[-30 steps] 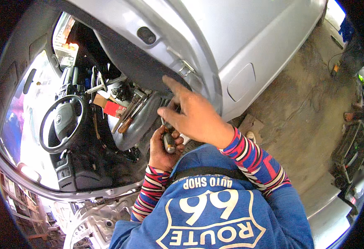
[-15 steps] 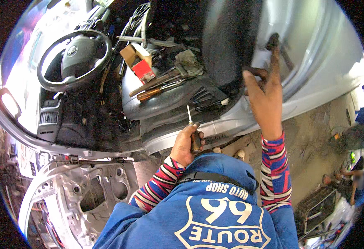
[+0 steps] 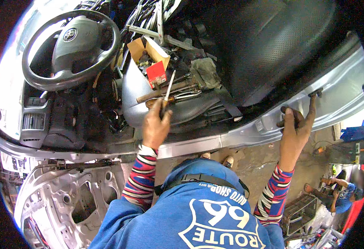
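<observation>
My left hand [image 3: 156, 128] grasps a screwdriver [image 3: 169, 89] at the near edge of the black seat [image 3: 133, 108], thumb and fingers closed about its handle. The screwdriver's long axis runs from my grip away across the seat, its pale blade slanting a little toward the backrest side; whether the tip touches anything below I cannot tell. My right hand [image 3: 296, 130] grasps nothing that I can see: beyond the backrest side of the seat, its index finger stretches out to a dark fitting [image 3: 317, 91] in the silver body frame [image 3: 341, 76], the fingertip apparently on it, while the other fingers curl in. So my right hand is much the nearer to that fitting, and the screwdriver lies well apart from it, over the seat.

Under the blade, on the seat, are wooden-handled tools [image 3: 144, 98], with an open box [image 3: 156, 74] with a red flap just beyond them and a crumpled grey cloth [image 3: 204, 72] toward the backrest.

Half a second ago the screwdriver stood just outside the seat's near edge, by my body; now it reaches over the seat. My right index finger was at the dark fitting then too.
</observation>
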The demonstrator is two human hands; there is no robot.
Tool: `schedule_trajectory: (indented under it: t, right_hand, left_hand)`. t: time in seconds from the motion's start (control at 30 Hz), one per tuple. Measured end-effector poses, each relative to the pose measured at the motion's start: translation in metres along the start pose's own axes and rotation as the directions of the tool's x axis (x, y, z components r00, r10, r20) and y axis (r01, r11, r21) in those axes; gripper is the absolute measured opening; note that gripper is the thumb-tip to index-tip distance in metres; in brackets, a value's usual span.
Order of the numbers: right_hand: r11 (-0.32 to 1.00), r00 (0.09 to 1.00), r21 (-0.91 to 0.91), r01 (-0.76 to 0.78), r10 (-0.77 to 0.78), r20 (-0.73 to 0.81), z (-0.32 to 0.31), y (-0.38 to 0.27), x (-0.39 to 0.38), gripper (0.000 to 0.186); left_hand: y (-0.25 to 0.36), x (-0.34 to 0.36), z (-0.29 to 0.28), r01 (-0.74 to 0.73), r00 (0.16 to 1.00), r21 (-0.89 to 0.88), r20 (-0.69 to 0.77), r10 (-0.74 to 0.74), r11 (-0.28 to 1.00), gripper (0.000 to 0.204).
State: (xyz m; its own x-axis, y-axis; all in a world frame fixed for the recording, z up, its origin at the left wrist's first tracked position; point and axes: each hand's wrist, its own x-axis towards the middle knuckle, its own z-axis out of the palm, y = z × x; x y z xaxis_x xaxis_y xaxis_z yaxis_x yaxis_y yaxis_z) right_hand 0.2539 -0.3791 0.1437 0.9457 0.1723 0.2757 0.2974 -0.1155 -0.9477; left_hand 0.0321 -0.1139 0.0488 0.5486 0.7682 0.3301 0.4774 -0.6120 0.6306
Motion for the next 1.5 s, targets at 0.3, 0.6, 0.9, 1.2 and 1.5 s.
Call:
schedule_trajectory:
  t: [0.3,0.6,0.9,1.2,1.5]
  right_hand:
    - [0.998,0.994,0.014,-0.058,0.059,-0.092,0.016,0.006,-0.004,0.066]
    - [0.997,0.97,0.048,0.066,-0.053,-0.236,0.069,0.023,-0.027,0.06]
    - [0.98,0.821,-0.196,-0.015,0.124,0.557,0.143,0.05,-0.058,0.023]
    - [0.933,0.701,-0.224,0.28,-0.039,0.713,0.2,0.062,-0.039,0.036]
    - [0.889,0.68,-0.23,0.397,-0.116,0.724,0.241,0.079,-0.046,0.038]
  left_hand:
    - [-0.06,0.076,-0.047,-0.027,0.999,0.565,-0.022,0.048,0.824,0.034]
    - [-0.092,0.105,-0.044,-0.069,0.991,0.361,0.134,0.022,0.93,0.027]
    - [-0.067,0.089,-0.054,-0.235,0.962,0.307,0.211,0.175,0.922,0.037]
    - [-0.028,0.143,-0.045,-0.201,0.973,-0.157,0.082,0.216,0.967,0.026]
    - [-0.005,0.164,-0.051,-0.107,0.955,-0.307,0.231,0.183,0.946,0.028]
